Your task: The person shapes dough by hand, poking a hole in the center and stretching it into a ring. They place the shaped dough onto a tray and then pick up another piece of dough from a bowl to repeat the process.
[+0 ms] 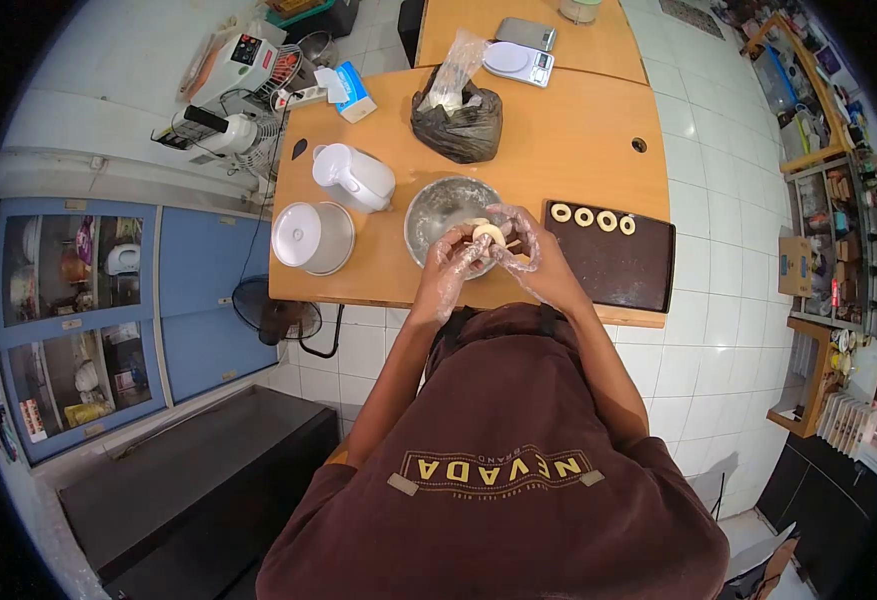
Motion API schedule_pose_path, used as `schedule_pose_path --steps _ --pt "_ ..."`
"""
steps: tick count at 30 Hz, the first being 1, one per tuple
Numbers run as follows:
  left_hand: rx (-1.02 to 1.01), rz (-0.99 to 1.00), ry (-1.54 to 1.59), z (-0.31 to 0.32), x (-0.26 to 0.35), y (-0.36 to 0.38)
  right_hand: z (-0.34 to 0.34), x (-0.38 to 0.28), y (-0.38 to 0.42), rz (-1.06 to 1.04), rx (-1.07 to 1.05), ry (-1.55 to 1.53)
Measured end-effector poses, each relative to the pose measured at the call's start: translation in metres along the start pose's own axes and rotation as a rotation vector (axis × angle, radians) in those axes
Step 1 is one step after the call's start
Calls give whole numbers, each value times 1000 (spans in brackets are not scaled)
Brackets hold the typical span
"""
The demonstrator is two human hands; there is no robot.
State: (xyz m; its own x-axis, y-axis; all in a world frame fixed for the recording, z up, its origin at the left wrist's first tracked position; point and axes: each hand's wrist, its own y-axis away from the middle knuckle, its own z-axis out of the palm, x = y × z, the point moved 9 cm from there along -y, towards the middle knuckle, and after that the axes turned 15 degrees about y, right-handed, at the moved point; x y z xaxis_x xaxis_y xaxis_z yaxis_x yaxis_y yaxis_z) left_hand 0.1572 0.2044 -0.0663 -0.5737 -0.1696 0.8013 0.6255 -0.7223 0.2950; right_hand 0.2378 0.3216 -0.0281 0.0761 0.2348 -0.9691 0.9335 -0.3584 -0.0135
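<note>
A small pale piece of dough (pixel 489 234) is pinched between my two hands, above the near side of a metal mixing bowl (pixel 420 212) dusted with flour. My left hand (pixel 450 262) is closed on the dough from the left, its fingers white with flour. From the right, my right hand (pixel 536 252), floury too, curls its fingers around the same piece. Whether the dough has a hole is hidden by the fingers. Just right of my right hand lies a dark baking tray (pixel 613 265) with several dough rings (pixel 583 216) in a row along its far edge.
Left of the bowl stand a white lidded tub (pixel 312 238) and a white pitcher (pixel 354 178). Beyond the bowl are a black plastic bag (pixel 456 125), a white kitchen scale (pixel 518 62) and a blue tissue box (pixel 355 95). A fan (pixel 273 312) is beside the table's left edge.
</note>
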Motion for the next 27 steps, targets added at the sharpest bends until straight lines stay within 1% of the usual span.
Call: schedule_pose_path --steps 2,5,8,11,14,17,20,23,26,27 --pt "70 -43 143 3 -2 5 -4 5 -2 -10 45 21" --pt "-100 -63 -176 -4 -10 -1 -10 9 -2 28 109 8" --pt "-115 -49 -284 2 -4 3 -6 10 -1 52 54 -7" --pt "-74 56 -142 9 6 2 -2 7 0 39 30 2" --pt "-65 77 -81 9 7 2 1 2 0 16 15 11" --pt "-56 -7 117 -2 -13 -2 3 5 -1 -13 23 -19" --pt "-30 -50 19 -9 -17 1 -6 12 -1 49 102 -40" --pt "-78 -65 -200 0 -9 3 -7 9 -2 78 75 -49" --pt "-70 87 -236 8 7 4 -3 8 -1 47 58 -4" --pt "-61 99 -222 7 9 3 -1 7 -1 43 41 10"
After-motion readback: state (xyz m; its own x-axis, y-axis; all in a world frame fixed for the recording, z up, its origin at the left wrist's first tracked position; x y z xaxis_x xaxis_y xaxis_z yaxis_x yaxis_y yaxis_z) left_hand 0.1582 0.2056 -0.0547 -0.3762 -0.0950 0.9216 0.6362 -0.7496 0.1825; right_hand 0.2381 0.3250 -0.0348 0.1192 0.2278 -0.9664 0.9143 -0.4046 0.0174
